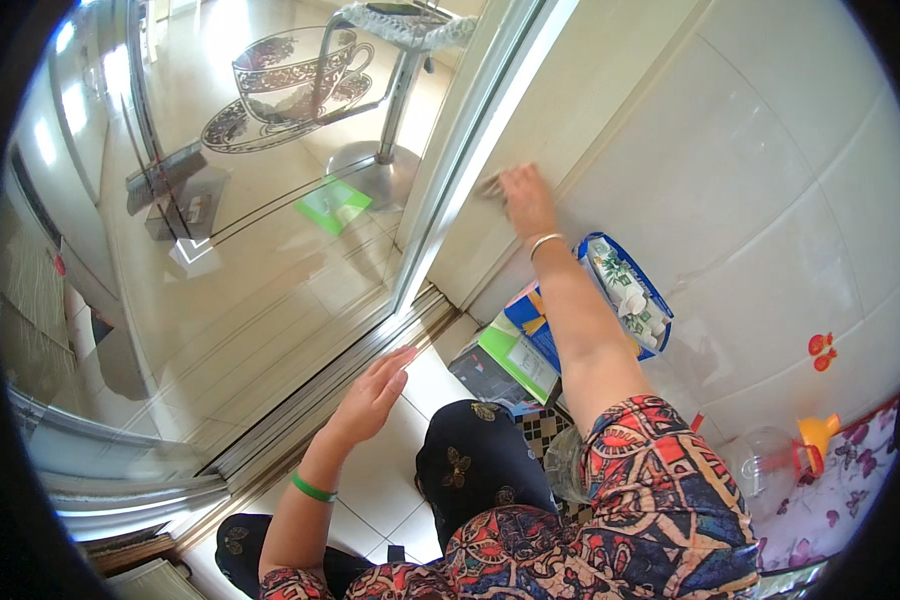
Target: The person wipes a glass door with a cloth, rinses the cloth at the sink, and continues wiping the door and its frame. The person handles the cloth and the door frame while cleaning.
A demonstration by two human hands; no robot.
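Note:
My right hand reaches out to the cream door frame panel. Its fingers press a small greyish-brown cloth flat to that surface; the cloth is partly covered by the fingers and a little blurred. To the left of the panel runs the white edge of a glass sliding door, which carries a printed cup-and-saucer pattern. My left hand hangs in the air above the floor by the door track. Its fingers are stretched out, with nothing in them.
Under my right forearm stand a blue-rimmed bag and a green-and-white box. White wall tiles rise on the right. A clear bottle with an orange top stands lower right. Behind the glass are a stool and a dustpan.

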